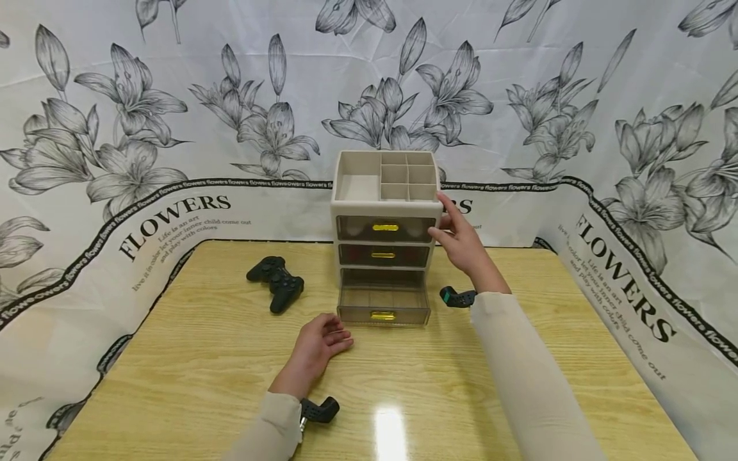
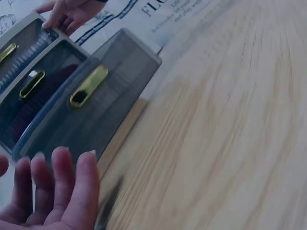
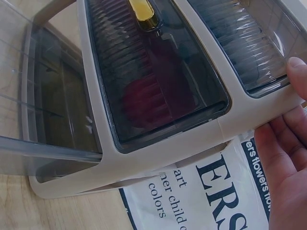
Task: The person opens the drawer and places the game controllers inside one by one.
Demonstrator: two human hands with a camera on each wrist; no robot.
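A cream desktop drawer organizer (image 1: 385, 207) stands upright on the table, its top split into several compartments. Its bottom drawer (image 1: 383, 314), see-through with a gold handle, is pulled out and looks bare inside; the upper two are closed. Something dark red (image 3: 148, 98) shows through the middle drawer's front. My right hand (image 1: 461, 240) holds the organizer's right side near the top, thumb on the front and fingers along the side. My left hand (image 1: 318, 346) is just in front of the open drawer's left corner, fingers loosely bent and holding nothing; the left wrist view shows its fingertips (image 2: 60, 155) beside that drawer.
A black game controller (image 1: 275, 282) lies on the wooden table (image 1: 190, 358), left of the organizer. Behind the table hangs a white cloth (image 1: 300, 89) printed with flowers and lettering. Each wrist carries a black camera mount (image 1: 319, 410).
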